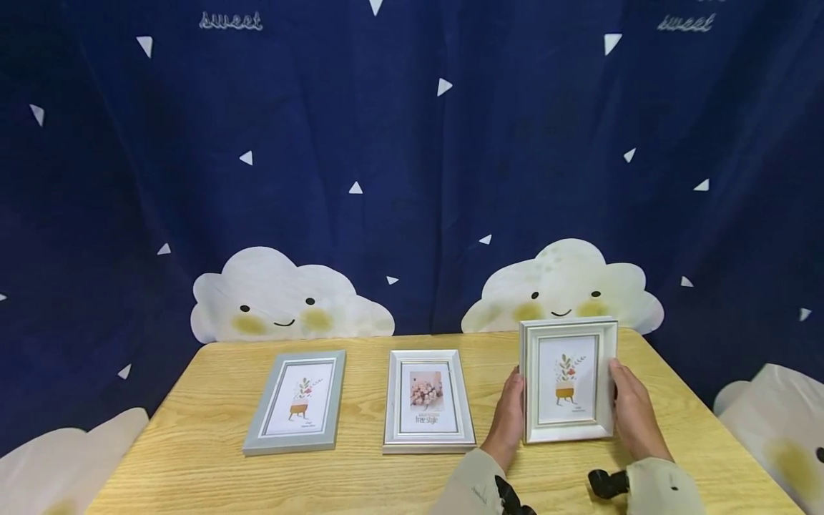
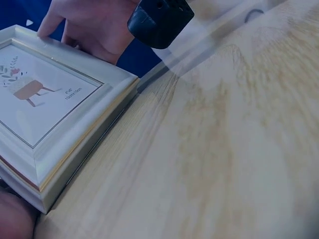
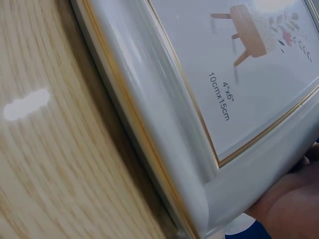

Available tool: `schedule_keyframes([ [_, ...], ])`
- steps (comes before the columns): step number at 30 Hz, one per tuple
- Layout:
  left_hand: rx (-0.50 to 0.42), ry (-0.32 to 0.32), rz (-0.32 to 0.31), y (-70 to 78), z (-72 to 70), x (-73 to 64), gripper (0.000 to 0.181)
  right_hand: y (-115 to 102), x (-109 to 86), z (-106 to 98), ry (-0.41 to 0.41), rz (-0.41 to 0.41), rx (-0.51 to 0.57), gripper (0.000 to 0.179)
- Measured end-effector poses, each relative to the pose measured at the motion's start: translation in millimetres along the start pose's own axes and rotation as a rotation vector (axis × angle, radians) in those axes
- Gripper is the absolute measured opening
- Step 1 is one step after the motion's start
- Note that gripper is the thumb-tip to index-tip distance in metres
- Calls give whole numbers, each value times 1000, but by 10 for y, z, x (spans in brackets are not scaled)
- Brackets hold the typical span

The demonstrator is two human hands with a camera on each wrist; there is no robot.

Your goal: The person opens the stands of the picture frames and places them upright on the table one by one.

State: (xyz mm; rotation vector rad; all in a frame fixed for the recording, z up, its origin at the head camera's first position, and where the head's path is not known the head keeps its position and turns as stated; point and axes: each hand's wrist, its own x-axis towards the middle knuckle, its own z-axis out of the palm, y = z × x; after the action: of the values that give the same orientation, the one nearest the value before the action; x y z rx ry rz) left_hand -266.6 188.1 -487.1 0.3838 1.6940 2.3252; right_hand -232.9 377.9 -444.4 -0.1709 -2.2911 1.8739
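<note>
On the right of the table, a white picture frame [image 1: 568,379] with thin gold lines stands tilted back a little, facing me. Its print shows a plant in a brown pot on legs, with "10cmx15cm" readable in the right wrist view. My left hand [image 1: 507,420] grips its left side and my right hand [image 1: 636,411] grips the right side. The fingers behind the frame are mostly hidden. In the left wrist view, the right hand [image 2: 102,25] shows beyond the frame's far edge. The lower edge is close over the tabletop.
A white frame with a flower print [image 1: 428,400] lies face up in the middle of the wooden table [image 1: 212,472]. Left of it lies a grey-green frame [image 1: 297,404] with a plant print. A dark blue curtain [image 1: 386,143] with clouds hangs behind.
</note>
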Motion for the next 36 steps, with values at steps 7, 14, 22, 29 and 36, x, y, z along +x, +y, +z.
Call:
schedule_keyframes([
  [7,3,-2,5,-8,18,20,56,57,28,-40,4,18,-33,81],
  [14,18,6,-6,4,34,2,56,34,-8,-36,25,33,-81,80],
  [22,42,2,-4,0,38,-10,57,23,-30,-34,61,72,-107,81],
  [29,70,10,21,-17,21,0,56,19,-30,-9,82,79,-116,81],
  [36,87,45,13,-18,-7,-5,55,4,-17,44,120,91,-99,83],
])
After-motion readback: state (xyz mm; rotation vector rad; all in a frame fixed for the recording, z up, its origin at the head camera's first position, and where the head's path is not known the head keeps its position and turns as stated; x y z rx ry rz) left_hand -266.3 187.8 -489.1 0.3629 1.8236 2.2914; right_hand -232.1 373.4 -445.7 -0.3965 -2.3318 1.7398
